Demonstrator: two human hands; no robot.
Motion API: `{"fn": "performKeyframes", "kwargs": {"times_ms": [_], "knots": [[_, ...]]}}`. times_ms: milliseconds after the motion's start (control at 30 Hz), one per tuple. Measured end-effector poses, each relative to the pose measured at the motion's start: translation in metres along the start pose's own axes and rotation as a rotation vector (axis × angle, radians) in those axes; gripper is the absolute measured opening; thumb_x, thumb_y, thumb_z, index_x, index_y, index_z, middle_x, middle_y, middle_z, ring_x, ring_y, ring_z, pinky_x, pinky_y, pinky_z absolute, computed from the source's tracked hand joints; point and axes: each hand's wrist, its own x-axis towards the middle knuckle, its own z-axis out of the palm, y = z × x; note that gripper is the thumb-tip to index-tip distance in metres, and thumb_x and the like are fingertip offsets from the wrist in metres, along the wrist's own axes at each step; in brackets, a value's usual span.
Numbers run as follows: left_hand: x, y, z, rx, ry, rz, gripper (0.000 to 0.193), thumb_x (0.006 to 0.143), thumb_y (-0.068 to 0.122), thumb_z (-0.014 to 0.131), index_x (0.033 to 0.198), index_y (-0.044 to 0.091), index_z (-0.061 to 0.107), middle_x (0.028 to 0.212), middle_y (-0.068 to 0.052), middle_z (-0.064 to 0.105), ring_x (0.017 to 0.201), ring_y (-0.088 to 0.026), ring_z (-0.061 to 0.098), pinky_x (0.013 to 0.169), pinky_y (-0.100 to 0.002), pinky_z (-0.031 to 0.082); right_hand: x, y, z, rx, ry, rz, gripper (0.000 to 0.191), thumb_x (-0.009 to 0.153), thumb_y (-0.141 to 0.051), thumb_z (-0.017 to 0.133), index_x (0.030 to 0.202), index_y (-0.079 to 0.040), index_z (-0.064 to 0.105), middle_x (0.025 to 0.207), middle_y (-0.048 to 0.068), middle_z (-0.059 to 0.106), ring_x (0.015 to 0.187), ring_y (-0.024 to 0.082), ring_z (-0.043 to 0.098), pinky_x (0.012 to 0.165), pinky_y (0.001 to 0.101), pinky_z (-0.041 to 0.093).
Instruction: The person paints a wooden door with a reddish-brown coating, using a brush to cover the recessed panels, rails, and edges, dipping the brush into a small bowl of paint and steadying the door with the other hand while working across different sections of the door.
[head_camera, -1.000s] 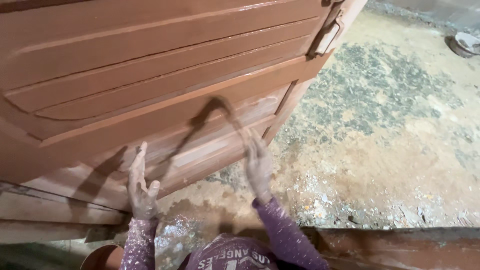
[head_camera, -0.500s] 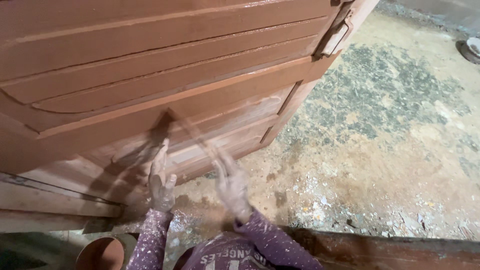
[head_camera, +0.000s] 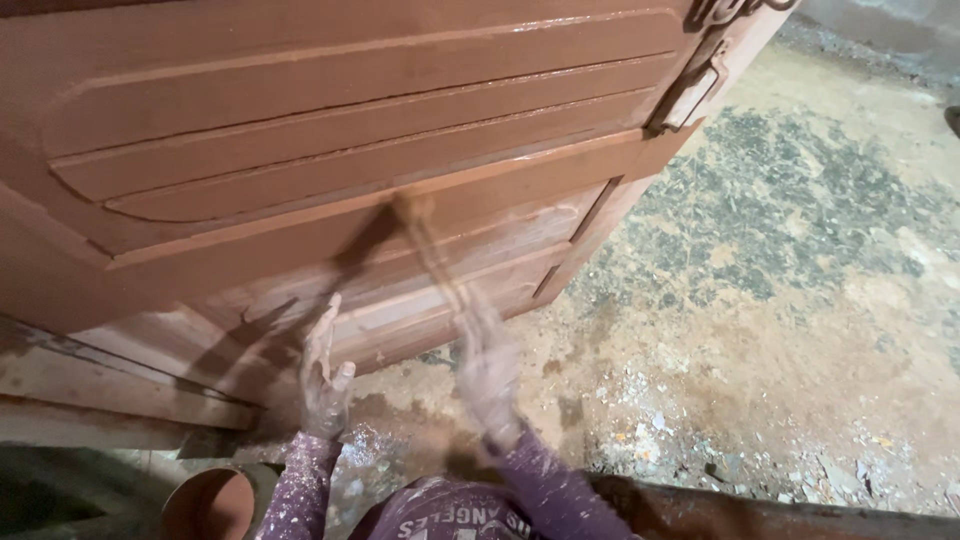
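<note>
Right hand (head_camera: 487, 372) clamped on a blurred brush (head_camera: 428, 250), bristles against the lower panel of the brown door (head_camera: 330, 130). Left hand (head_camera: 322, 375) open, fingers spread, pressed to the panel's bottom edge. Probably light and stiff, best gripped low on the handle; likely slippery with wet paint. Round tin (head_camera: 210, 503) below, near the left sleeve.

No packages, labels, signs or screens are seen; only printed lettering on the purple shirt (head_camera: 455, 515).
</note>
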Motion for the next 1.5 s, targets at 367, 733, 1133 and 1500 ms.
{"fn": "performKeyframes", "kwargs": {"times_ms": [367,733,1133,1500], "knots": [[0.002,0.019,-0.002,0.002,-0.041,-0.03,0.074,0.093,0.036,0.056,0.155,-0.001,0.038,0.166,-0.022,0.035,0.157,-0.034,0.031,0.13,-0.048,0.021,0.067,0.076,-0.082,-0.144,0.367,0.099,0.034,0.112,-0.019,0.056,0.143,-0.006,0.062,0.093,0.01,0.071,0.054,0.002,0.046,0.044,0.0175,0.044],[0.016,0.006,0.028,-0.181,-0.158,0.079,0.072,0.097,0.039,0.062,0.153,0.0,0.038,0.162,-0.021,0.038,0.153,-0.032,0.038,0.127,-0.05,0.03,0.02,0.007,-0.001,0.403,0.057,-0.017,0.035,0.111,-0.025,0.049,0.138,-0.006,0.061,0.084,0.002,0.07,0.048,0.002,0.046,0.035,0.0197,0.039],[0.011,0.073,0.053,-0.404,-0.143,-0.43,0.028,0.1,0.013,0.06,0.123,-0.002,0.064,0.098,-0.004,0.072,0.082,-0.01,0.065,0.073,-0.023,0.055,-0.045,-0.052,0.021,0.888,-0.269,0.345,0.034,0.105,-0.008,0.049,0.137,-0.001,0.043,0.113,0.005,0.061,0.091,0.004,0.057,0.076,0.0187,0.049],[0.0,0.059,-0.01,-0.5,0.095,-0.383,0.045,0.105,0.026,0.051,0.135,-0.007,0.059,0.12,-0.013,0.068,0.107,-0.019,0.064,0.097,-0.032,0.053,-0.013,-0.088,0.036,1.299,-0.714,0.604,0.049,0.105,-0.004,0.051,0.151,-0.014,0.036,0.086,0.003,0.051,0.056,0.004,0.042,0.047,0.0181,0.035]]}}
